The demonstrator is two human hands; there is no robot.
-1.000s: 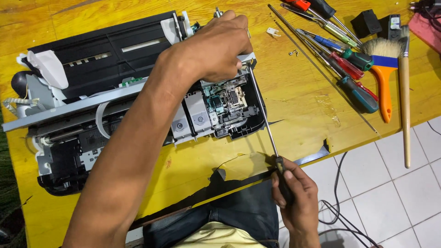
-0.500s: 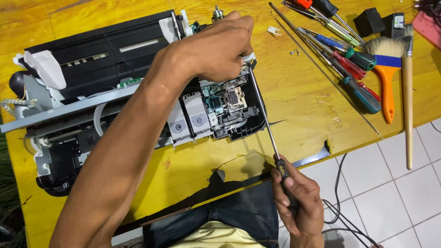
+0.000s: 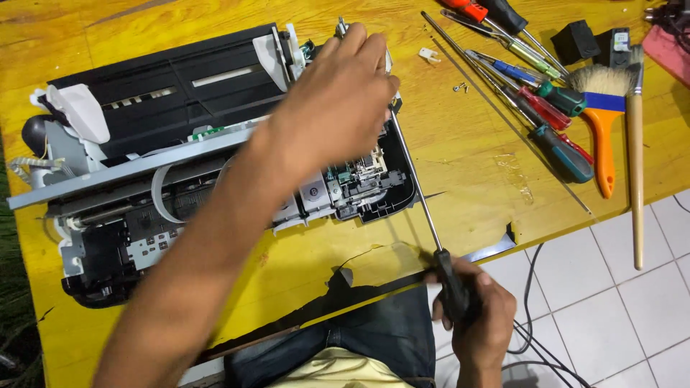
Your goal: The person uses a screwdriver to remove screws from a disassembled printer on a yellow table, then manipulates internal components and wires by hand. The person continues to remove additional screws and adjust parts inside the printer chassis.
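An opened printer [image 3: 180, 165] with its black and grey inner mechanism exposed lies on the yellow table [image 3: 474, 179]. My left hand [image 3: 338, 93] reaches across it and rests on its far right corner, fingers curled over the frame. My right hand [image 3: 478, 316] sits below the table's near edge, shut on the black handle of a long screwdriver [image 3: 417, 194]. The steel shaft runs up and to the left, its tip meeting the printer just under my left hand's fingers.
Several screwdrivers [image 3: 546, 108] lie in a row at the right, beside an orange-handled paintbrush [image 3: 600, 122] and a long wooden-handled brush [image 3: 636, 165]. Two small black parts [image 3: 575, 39] and tiny screws [image 3: 460, 88] sit near them. White floor tiles and cables [image 3: 532, 316] lie below.
My right hand has shifted slightly along the table edge with the screwdriver, whose shaft stays angled at the printer's corner. My left hand has stayed on that corner.
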